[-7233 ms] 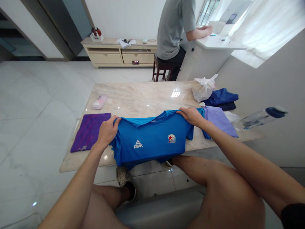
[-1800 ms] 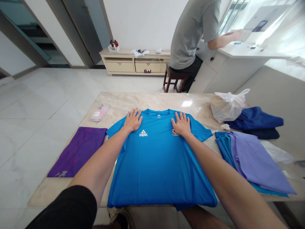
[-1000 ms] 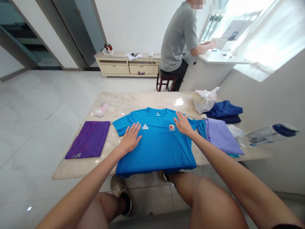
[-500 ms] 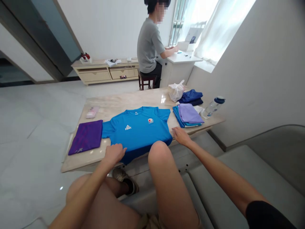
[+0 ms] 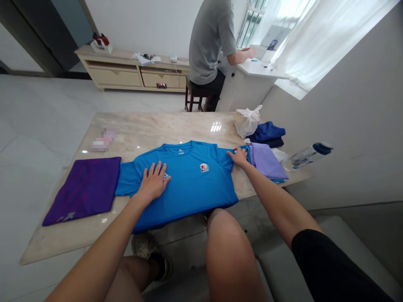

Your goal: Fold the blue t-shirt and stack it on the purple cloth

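A blue T-shirt (image 5: 185, 188) lies spread out, front up, on the marble-patterned table, its lower edge hanging over the near side. My left hand (image 5: 153, 182) rests flat on the chest, fingers spread, partly covering a white logo. At the end of the sleeve on the right, my right hand (image 5: 239, 156) touches the fabric with thumb and fingers apart. Just beyond it lies a stack of folded clothes (image 5: 267, 161), lilac on top and blue beneath. A folded purple garment (image 5: 85, 188) sits at the left, against the other sleeve.
On the table's right side are a white plastic bag (image 5: 247, 121), dark blue clothing (image 5: 267, 132) and a tilted clear bottle (image 5: 307, 157). A pinkish packet (image 5: 103, 140) lies at the far left. Beyond, a person in grey (image 5: 209, 42) sits at a white desk (image 5: 252, 79).
My left hand has moved from the shirt's lower edge up onto its chest and opened flat. My right hand has moved forward to the sleeve. The view has shifted closer over the table.
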The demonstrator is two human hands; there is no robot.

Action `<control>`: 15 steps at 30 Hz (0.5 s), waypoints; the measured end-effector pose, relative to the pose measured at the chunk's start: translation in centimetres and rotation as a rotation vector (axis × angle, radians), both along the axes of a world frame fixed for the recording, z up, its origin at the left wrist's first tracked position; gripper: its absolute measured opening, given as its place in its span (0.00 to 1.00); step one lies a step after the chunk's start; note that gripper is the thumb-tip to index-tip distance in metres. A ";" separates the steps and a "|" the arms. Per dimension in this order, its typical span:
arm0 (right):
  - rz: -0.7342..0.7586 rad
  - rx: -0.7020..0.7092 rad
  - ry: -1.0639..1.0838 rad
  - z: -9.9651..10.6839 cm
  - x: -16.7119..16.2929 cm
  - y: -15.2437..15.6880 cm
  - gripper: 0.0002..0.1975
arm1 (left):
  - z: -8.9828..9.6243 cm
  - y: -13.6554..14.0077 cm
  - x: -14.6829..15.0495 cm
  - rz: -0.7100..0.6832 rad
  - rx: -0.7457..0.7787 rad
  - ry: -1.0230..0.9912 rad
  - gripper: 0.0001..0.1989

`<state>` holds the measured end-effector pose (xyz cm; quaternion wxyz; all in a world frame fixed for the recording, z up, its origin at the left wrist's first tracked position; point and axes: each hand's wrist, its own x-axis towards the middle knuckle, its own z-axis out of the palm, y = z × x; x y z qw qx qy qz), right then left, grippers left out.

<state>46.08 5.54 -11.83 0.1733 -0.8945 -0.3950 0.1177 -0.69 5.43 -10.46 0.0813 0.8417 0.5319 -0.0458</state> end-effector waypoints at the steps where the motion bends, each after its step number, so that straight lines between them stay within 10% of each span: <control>1: -0.012 0.002 0.020 0.1 0.1 0.4 0.25 | -0.1 0.3 0.1 0.006 0.003 0.002 0.38; 7: -0.052 0.090 0.147 2.7 0.6 -0.1 0.09 | 1.1 0.3 0.8 -0.022 0.074 -0.001 0.38; 15: -0.265 0.134 0.562 4.8 0.8 -7.4 0.23 | 4.2 -2.9 2.9 -0.094 0.002 0.022 0.40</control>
